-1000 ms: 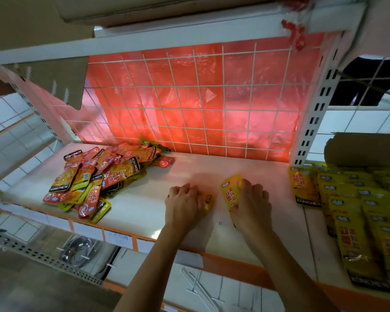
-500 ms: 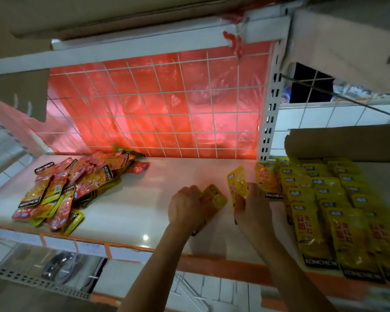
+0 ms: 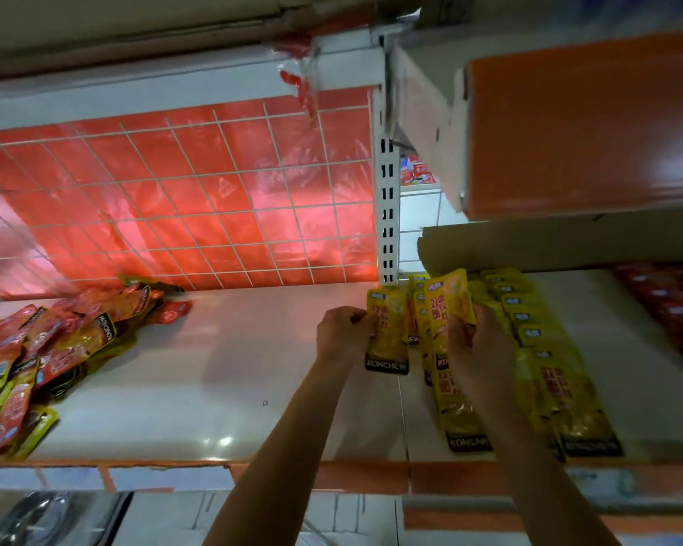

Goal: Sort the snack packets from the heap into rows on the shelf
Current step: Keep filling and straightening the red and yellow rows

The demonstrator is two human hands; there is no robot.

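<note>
My left hand (image 3: 342, 333) pinches a yellow snack packet (image 3: 389, 329) by its left edge, held upright above the white shelf (image 3: 233, 372). My right hand (image 3: 472, 344) grips a second yellow packet (image 3: 448, 301) just to the right, over the near rows of yellow packets (image 3: 545, 368) laid overlapping on the right shelf section. A mixed heap of red and yellow packets (image 3: 52, 344) lies at the shelf's far left, well away from both hands.
A red plastic sheet behind a white wire grid (image 3: 198, 199) backs the shelf. A slotted white upright (image 3: 387, 206) divides the sections. A cardboard roll (image 3: 549, 242) and an orange shelf front (image 3: 584, 120) overhang the right. Red packets (image 3: 671, 305) lie at the far right.
Both hands lifted their yellow packets off the shelf and carried them right, up to the yellow rows. The view swung right, so the heap now sits at the left edge.
</note>
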